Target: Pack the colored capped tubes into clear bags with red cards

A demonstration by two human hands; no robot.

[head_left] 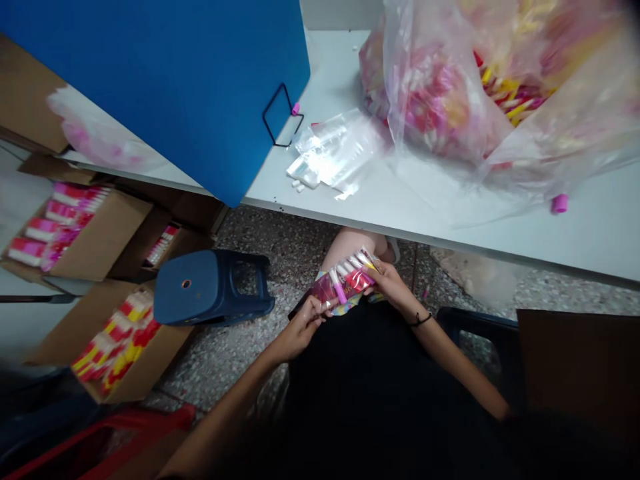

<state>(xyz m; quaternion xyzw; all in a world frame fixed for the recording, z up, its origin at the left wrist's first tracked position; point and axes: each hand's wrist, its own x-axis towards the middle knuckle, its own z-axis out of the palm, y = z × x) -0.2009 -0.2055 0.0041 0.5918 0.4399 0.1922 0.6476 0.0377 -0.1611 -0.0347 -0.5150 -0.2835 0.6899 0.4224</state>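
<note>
Over my lap, both hands hold a clear plastic packet [347, 272] with several white, pink, red and yellow tubes and a dark red panel inside. My left hand [303, 325] pinches its lower left end, fingers closed. At the packet's upper right end, my right hand [387, 281] grips the edge between thumb and fingers. The tubes lie side by side, tilted; their exact kind is too small to tell. Beyond my knees, flat clear plastic bags [335, 153] lie loosely piled on the white table [425, 227].
Large clear bags [445, 107] full of colourful tubes stand on the table, near a pink cap [559, 203]. A blue board [200, 80] overhangs the table's left side. On the left are a blue stool [187, 287] and open cartons [145, 360] of packed tubes.
</note>
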